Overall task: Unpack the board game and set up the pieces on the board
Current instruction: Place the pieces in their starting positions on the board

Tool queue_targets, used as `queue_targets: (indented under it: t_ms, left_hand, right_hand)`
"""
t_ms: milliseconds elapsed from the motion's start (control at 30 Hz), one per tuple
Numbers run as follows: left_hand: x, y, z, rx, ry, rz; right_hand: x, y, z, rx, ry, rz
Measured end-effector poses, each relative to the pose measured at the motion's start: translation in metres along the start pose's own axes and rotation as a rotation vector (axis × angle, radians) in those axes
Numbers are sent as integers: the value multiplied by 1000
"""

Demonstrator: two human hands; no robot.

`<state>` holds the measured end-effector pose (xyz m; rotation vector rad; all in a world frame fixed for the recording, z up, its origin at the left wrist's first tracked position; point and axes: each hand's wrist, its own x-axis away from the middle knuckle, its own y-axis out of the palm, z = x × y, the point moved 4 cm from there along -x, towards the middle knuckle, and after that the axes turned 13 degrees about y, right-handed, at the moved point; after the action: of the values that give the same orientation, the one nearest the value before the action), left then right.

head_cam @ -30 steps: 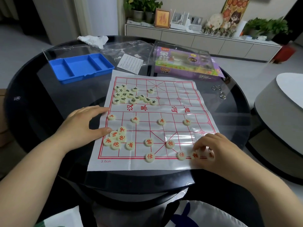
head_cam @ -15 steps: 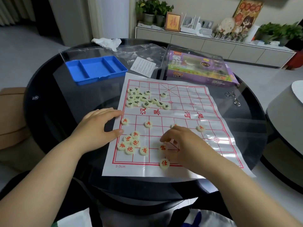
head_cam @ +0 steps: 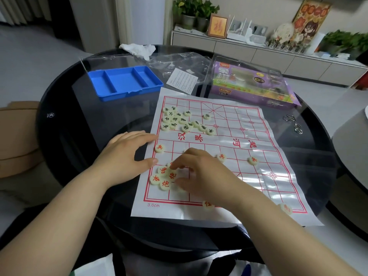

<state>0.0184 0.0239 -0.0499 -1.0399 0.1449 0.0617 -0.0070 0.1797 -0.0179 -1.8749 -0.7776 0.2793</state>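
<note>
The paper board point(head_cam: 249, 136) with its red grid lies on the round dark glass table point(head_cam: 65, 120). Several black-lettered pieces point(head_cam: 179, 120) are heaped at the board's far left. Single red pieces point(head_cam: 253, 160) stand on grid points across the near half, and two more sit on the nearest row point(head_cam: 208, 204). A cluster of red-lettered pieces point(head_cam: 164, 177) lies at the near left. My left hand point(head_cam: 127, 154) rests flat on the board's left edge, fingers straight. My right hand point(head_cam: 201, 172) reaches into that cluster, index fingertip and thumb pinching a red piece point(head_cam: 172, 175).
An empty blue three-compartment tray point(head_cam: 123, 80) stands at the far left. A purple game box point(head_cam: 253, 84), clear plastic wrapping point(head_cam: 179, 62) and a printed slip point(head_cam: 182, 80) lie behind the board. A white tissue point(head_cam: 137, 49) and metal rings point(head_cam: 293, 124) are also on the table.
My right hand has moved from the board's near right corner leftward across the near rows to the red cluster. My left hand has stayed on the left edge.
</note>
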Motion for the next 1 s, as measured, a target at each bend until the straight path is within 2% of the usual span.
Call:
queue_targets:
  t_ms: [400, 533, 667, 800, 900, 1000]
  left_hand:
    - [0, 0, -2, 7, 9, 19]
    - [0, 0, -2, 8, 9, 11]
    - [0, 0, -1, 11, -8, 5]
    - [0, -2, 2, 8, -7, 20]
    - [1, -3, 5, 5, -8, 28]
    - [1, -4, 8, 7, -13, 35]
  right_hand:
    - [-3, 11, -10, 55, -23, 89]
    - [4, 0, -1, -45, -30, 161]
    - [23, -28, 40, -162, 107, 324]
    - [45, -50, 98, -141, 320, 461]
    - [54, -50, 125, -98, 427, 433]
    - [57, -45, 133, -96, 429, 398]
